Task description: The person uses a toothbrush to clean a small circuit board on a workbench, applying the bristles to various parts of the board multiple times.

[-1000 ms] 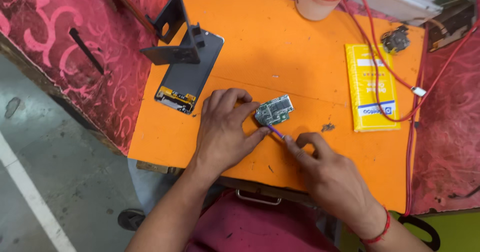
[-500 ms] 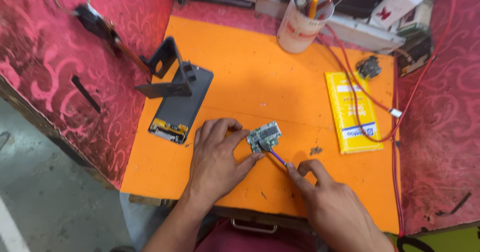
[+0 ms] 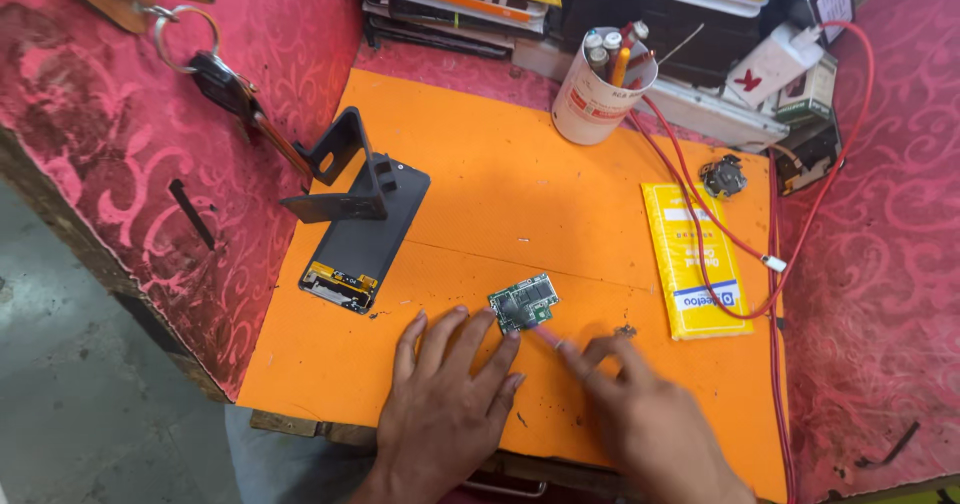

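Head view: orange counter [image 3: 520, 194] seen from above.
Left hand [image 3: 445, 399]: fingers spread flat on the counter, fingertips touching the near edge of the small green circuit board [image 3: 524, 303].
Right hand [image 3: 645, 419]: blurred, pinching a thin pink tool [image 3: 545, 335] whose tip meets the board.
Nearby: dark phone [image 3: 365, 239] left, yellow packet [image 3: 695, 261] right.

Your left hand [image 3: 440, 404] and right hand [image 3: 645, 419] are both bare: no gloves, no rings that can be made out, and no watch or band on either wrist where it shows. The forearms below the near edge of the orange mat [image 3: 500, 204] are uncovered, with no sleeve in view. The right hand is blurred, so its nails and finer details cannot be told. Between your forearms, under that same mat edge, a strip of dark red cloth shows.
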